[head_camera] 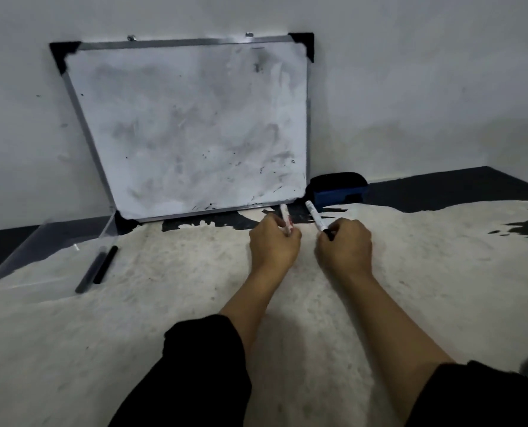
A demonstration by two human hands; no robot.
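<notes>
Now | left hand (272, 245) grips white, red-ended marker (285, 217) | right hand (344, 245) grips white, black-ended marker (315, 215), both tilted boardward

I count two hands, the left hand (273, 241) and the right hand (344, 246). There are two white markers, the left marker (285, 214) and the right marker (315, 214), and two dark pens, a black pen (105, 263) and a grey pen (87, 274). I see one whiteboard (195, 127), one eraser (338, 188), one clear tray (41, 257) and one hide rug (179, 303).
</notes>
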